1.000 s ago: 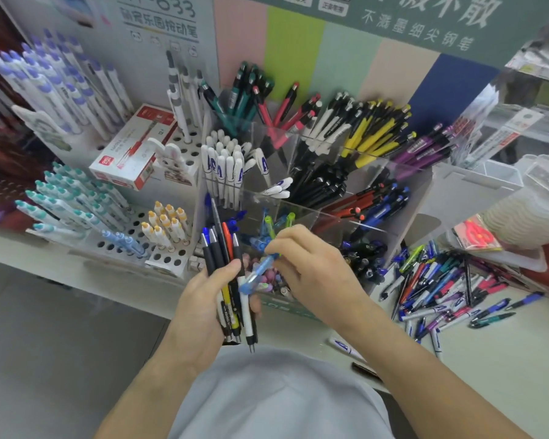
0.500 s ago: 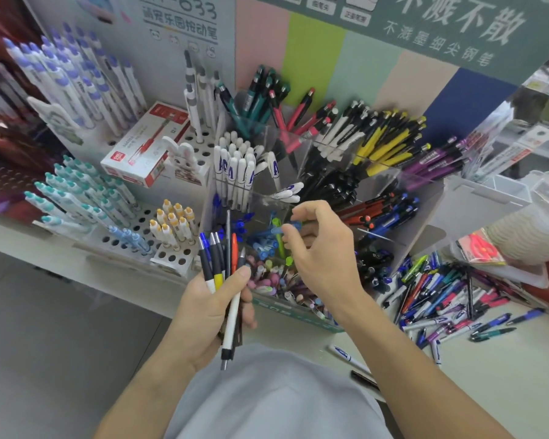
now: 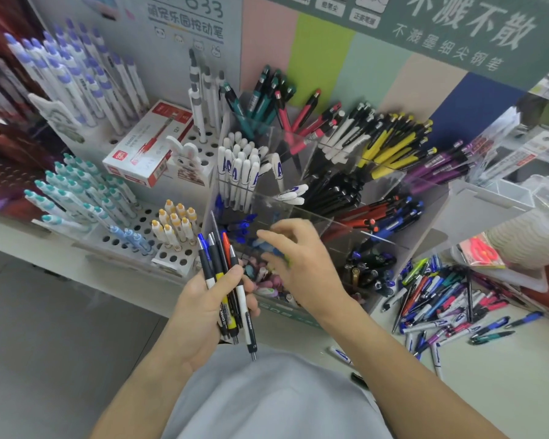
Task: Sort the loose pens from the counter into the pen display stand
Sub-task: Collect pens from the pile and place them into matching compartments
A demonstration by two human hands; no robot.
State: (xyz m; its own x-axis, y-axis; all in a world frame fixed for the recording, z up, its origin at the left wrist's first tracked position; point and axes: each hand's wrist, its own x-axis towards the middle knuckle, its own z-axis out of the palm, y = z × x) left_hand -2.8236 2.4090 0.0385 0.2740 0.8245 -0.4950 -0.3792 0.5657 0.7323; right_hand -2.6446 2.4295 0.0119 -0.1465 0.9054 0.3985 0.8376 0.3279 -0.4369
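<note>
Pen display stand [image 3: 311,213] compartments, colour-sorted pens

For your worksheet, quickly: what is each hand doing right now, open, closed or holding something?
Left hand: grips a bundle of pens.
Right hand: open, fingers loosely spread over the display stand, holding nothing visible.

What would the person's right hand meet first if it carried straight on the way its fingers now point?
Probably the blue pens in the clear acrylic display stand compartment; the right hand points up-left over them, though depth is unclear.
</note>
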